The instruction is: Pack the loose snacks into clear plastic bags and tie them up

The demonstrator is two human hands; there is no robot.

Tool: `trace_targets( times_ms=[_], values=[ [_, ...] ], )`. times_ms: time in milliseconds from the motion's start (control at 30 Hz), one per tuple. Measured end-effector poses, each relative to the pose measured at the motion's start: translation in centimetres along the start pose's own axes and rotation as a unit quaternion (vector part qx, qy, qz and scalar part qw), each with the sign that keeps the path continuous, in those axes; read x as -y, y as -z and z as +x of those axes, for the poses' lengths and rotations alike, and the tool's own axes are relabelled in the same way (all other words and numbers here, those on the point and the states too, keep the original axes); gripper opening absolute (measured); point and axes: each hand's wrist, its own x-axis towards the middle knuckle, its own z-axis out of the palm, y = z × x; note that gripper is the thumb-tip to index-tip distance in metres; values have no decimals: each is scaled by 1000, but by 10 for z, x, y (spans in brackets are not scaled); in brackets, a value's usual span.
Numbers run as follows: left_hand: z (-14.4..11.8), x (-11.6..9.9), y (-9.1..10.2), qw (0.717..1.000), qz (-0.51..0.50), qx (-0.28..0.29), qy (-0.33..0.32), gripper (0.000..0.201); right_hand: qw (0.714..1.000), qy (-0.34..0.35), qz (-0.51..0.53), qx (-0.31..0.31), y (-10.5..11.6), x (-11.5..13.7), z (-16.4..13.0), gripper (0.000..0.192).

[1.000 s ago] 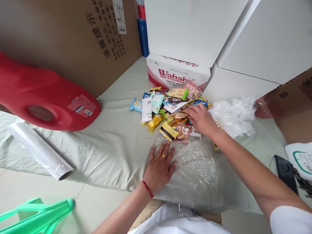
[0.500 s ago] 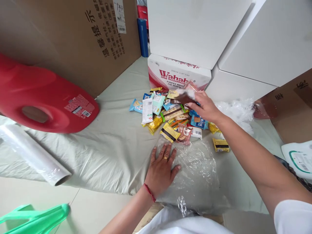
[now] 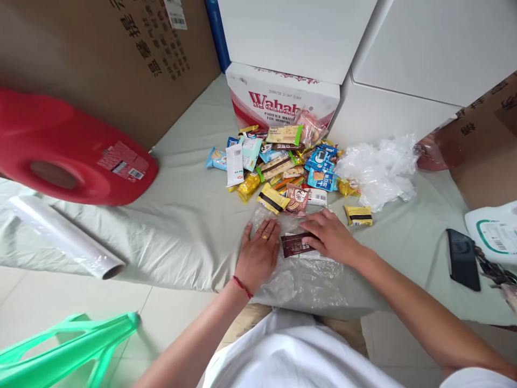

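Note:
My left hand [image 3: 260, 250] lies flat on the near edge of a crinkled sheet of clear plastic film [image 3: 301, 288], fingers stretched out and holding nothing. To its right, my right hand [image 3: 333, 237] has its fingers over a dark brown snack packet [image 3: 293, 245], gripping it low against the film. Something white lies beneath the packet, mostly hidden. Just beyond both hands is a heap of wrapped snacks; a yellow packet [image 3: 273, 198] and a pinkish-brown biscuit packet [image 3: 297, 198] lie closest. A single yellow packet [image 3: 358, 215] sits apart on the right.
Behind the heap stands a white Wahaha carton [image 3: 283, 97]. White plastic bags [image 3: 382, 172] are bunched at right, with a black phone [image 3: 462, 258] farther over. On the left are a red jug [image 3: 81, 151], a film roll [image 3: 67, 234] and a green stool [image 3: 81, 350].
My right hand has come back from the heap to the film, bringing the brown packet. A pink packet now leans against the carton. My left hand stays flat; the view has tilted down.

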Motion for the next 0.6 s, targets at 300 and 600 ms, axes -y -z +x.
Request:
trace_targets(
  times_ms=[300,600],
  values=[
    [-2,15,17,996,27,74,-35,69,998,-35,-3,52,-12,-1,-25,65],
    [-5,32,16,988,23,140,-69,117,998,-61,-13,14,-1,7,-24,27]
  ],
)
